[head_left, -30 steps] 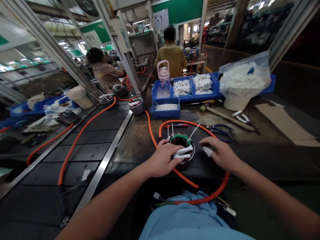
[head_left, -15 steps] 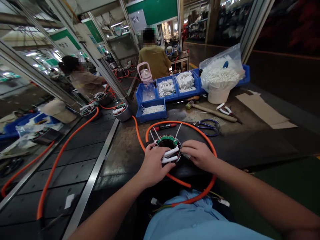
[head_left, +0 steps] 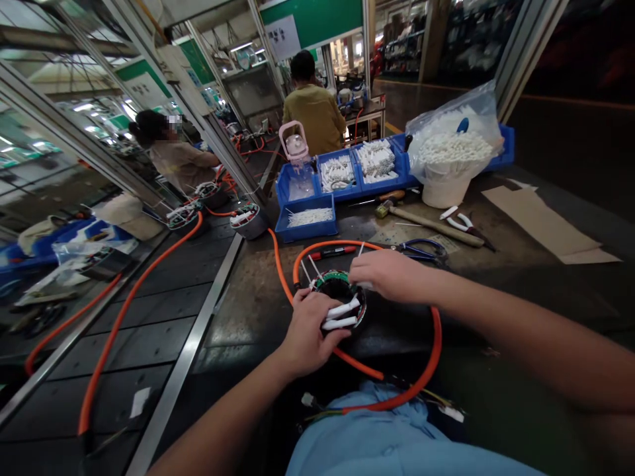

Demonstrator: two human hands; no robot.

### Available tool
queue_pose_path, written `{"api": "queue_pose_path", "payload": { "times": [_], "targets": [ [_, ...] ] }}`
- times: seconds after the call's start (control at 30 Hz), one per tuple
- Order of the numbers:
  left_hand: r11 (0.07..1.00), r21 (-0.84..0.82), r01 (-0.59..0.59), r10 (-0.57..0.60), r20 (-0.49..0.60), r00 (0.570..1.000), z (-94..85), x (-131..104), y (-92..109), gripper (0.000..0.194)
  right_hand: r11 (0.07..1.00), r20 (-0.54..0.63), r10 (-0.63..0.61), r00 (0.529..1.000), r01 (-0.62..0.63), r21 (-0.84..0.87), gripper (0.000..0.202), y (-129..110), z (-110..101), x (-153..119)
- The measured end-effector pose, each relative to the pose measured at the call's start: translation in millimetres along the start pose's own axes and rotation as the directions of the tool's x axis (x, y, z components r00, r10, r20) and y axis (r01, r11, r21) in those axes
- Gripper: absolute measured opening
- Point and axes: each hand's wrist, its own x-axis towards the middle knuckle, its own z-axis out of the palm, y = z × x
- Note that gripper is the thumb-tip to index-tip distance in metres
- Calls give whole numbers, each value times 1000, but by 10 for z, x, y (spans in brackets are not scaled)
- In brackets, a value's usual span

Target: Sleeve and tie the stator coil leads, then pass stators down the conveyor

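Note:
A motor stator, a dark ring with green lining and windings inside, lies on the bench before me. My left hand is wrapped round its near left side, thumb in front. Two white sleeved leads stick out beside that thumb across the ring. My right hand is closed at the far right rim, and a small white piece shows under its fingers; its kind is unclear. Thin white cable ties stand up from the left of the ring, and another tip rises just above the right fingers.
An orange cable loops round the stator. Beyond it lie a red marker, blue-handled scissors, a hammer and pliers. Blue bins of white parts line the back. More stators sit left; two people work beyond.
My right hand has moved from the right side of the stator up to its far right rim, by the standing cable tie. My left hand stays on the stator. The view has shifted slightly.

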Motion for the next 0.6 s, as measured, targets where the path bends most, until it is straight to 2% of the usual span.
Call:
{"api": "queue_pose_path", "payload": {
  "times": [0.1,0.17,0.33,0.6],
  "targets": [
    [1000,-11,-10,10,-49,999,36,-20,-14,30,978,175,-68,982,101,-185,15,-6,-172,127],
    [1000,-15,-15,15,-63,998,53,-28,-23,30,960,228,-111,967,164,-227,13,-32,-216,186],
    [1000,-19,-6,5,-73,997,63,-35,-24,31,945,307,-198,931,265,-194,9,-89,-185,254],
    [997,-67,-24,19,-81,996,53,-13,-27,30,958,319,-211,924,261,-122,14,-32,-206,227]
  ]
}}
